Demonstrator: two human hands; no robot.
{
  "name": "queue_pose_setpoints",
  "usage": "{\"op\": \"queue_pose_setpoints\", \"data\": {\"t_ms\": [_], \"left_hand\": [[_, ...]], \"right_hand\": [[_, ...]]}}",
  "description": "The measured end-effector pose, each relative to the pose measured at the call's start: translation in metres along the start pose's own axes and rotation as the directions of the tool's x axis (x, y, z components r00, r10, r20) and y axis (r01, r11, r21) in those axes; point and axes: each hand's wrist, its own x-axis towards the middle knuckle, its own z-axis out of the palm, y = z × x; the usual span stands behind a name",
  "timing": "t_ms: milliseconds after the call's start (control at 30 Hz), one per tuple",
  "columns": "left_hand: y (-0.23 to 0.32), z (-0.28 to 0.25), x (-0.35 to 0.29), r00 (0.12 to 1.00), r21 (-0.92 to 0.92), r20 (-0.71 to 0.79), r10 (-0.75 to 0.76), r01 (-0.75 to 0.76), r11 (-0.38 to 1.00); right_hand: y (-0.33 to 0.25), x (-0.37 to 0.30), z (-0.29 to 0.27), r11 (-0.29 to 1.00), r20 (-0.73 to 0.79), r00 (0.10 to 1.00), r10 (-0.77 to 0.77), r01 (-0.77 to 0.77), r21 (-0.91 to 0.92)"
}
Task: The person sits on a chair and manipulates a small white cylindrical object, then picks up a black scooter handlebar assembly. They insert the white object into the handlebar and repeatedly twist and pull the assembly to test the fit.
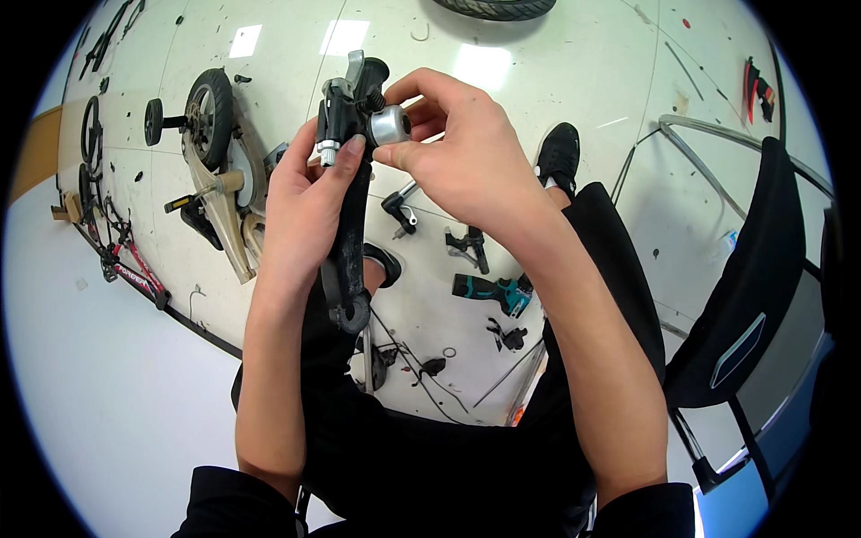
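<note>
My left hand (309, 202) is closed around a black bicycle brake lever assembly (335, 112) with a silver barrel adjuster, its thumb pressing on the near side. A long black arm with a rounded end (350, 305) runs from there down toward my lap; I cannot tell how it joins the rest. On the assembly's right side sits a small silver bell (390, 125). My right hand (462, 134) grips this bell, its thumb low on it and the fingers curled behind. Part of the bell's mount is hidden by my fingers.
Below my hands, a teal and black cordless drill (493, 292) lies on the tiled floor among brake parts (467, 248) and loose cables (417, 368). A wheel with a pale frame (211, 125) stands at left. A black chair (744, 296) is at right, a tyre (498, 7) far ahead.
</note>
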Motion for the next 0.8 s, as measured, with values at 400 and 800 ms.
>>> {"op": "queue_pose_setpoints", "data": {"t_ms": [400, 800], "left_hand": [[0.001, -0.004, 0.002, 0.998, -0.007, -0.008, -0.063, 0.063, 0.998], [0.012, -0.012, 0.002, 0.976, -0.080, 0.003, -0.216, 0.216, 0.973]], "right_hand": [[0.001, 0.008, -0.005, 0.910, 0.041, 0.996, 0.074, -0.084, 0.405], [-0.006, 0.007, -0.029, 0.266, 0.246, 0.968, 0.045, -0.249, 0.931]]}}
